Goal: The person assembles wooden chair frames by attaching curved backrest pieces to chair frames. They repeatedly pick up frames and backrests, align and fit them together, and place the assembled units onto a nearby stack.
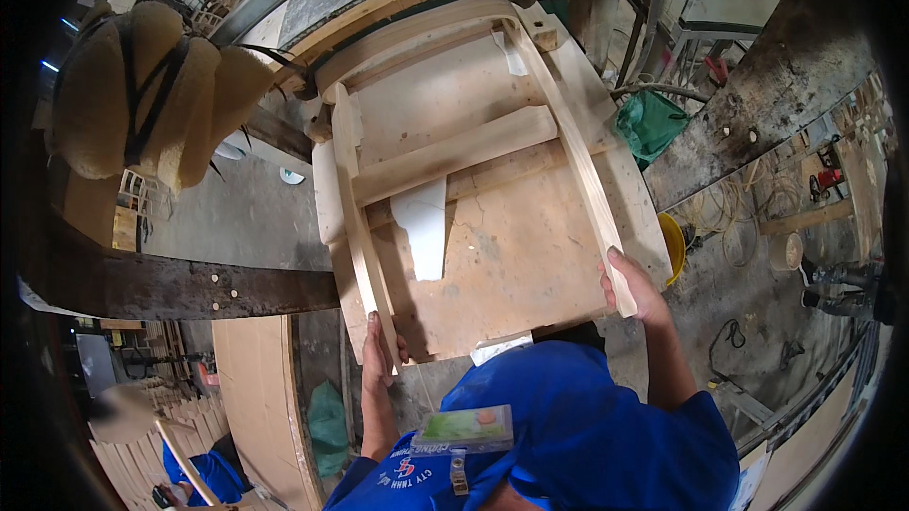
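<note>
A pale wooden chair frame [454, 153] lies on a plywood worktop [530, 255] in front of me. It has a curved rail [426, 37] at the far end, two long side legs and a crossbar between them. My left hand [381, 352] is closed round the near end of the left leg [365, 265]. With my right hand [636, 288] I grip the near end of the right leg [582, 170]. A white paper-like piece [421, 232] lies on the worktop beneath the crossbar.
Foam pads bound with black straps [161, 94] hang at upper left. Dark-stained beams run at left [189, 274] and right [767, 85]. A green bag [651, 125] and a yellow bucket [672, 246] are right of the worktop. Another person in blue [208, 473] is at lower left.
</note>
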The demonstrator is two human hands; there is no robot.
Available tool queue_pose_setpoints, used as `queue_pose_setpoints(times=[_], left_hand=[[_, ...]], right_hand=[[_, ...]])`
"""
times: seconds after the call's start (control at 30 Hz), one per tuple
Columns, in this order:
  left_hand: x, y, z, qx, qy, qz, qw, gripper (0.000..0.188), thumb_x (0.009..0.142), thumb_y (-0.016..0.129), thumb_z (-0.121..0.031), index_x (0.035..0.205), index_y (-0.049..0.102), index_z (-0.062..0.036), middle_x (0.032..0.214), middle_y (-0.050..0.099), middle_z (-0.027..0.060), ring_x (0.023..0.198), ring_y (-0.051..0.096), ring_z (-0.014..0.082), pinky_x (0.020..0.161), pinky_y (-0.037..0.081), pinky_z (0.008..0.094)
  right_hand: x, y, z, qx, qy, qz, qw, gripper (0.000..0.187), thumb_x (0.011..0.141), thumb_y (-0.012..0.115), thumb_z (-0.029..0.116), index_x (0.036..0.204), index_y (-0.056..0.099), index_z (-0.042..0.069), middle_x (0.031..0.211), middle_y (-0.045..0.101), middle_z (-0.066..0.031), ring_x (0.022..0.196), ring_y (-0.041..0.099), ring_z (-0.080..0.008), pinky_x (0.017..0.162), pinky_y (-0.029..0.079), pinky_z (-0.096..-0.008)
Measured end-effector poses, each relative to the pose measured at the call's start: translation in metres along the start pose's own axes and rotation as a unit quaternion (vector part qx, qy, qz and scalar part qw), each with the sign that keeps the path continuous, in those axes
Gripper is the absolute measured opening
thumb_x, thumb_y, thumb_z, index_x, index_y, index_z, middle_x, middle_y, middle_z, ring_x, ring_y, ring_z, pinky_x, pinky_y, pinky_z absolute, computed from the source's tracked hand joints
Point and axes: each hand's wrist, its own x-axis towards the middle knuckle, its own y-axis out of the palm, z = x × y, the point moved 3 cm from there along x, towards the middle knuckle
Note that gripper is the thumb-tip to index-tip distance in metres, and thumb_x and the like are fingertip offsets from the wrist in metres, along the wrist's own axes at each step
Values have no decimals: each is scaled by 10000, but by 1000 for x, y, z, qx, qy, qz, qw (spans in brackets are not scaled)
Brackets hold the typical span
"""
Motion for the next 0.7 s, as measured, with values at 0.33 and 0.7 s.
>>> queue_pose_setpoints(times=[0.33, 0.7], left_hand=[[6, 2, -3, -107, -11, 54, 993, 650, 1021, 464, -688, 1116, 623, -64, 689, 599, 64, 532, 579, 198, 495, 482, 339], [6, 1, -12, -49, -40, 11, 998, 607, 1013, 486, -687, 946, 601, -95, 642, 543, 30, 499, 507, 167, 474, 415, 317]], right_hand=[[7, -5, -8, 75, -5, 65, 995, 509, 1033, 561, 559, 1080, 605, 54, 751, 574, -29, 523, 537, -128, 481, 455, -271], [-6, 6, 2, 58, 38, -13, 998, 484, 999, 615, 564, 1020, 603, 81, 719, 564, 1, 528, 530, -107, 484, 450, -254]])
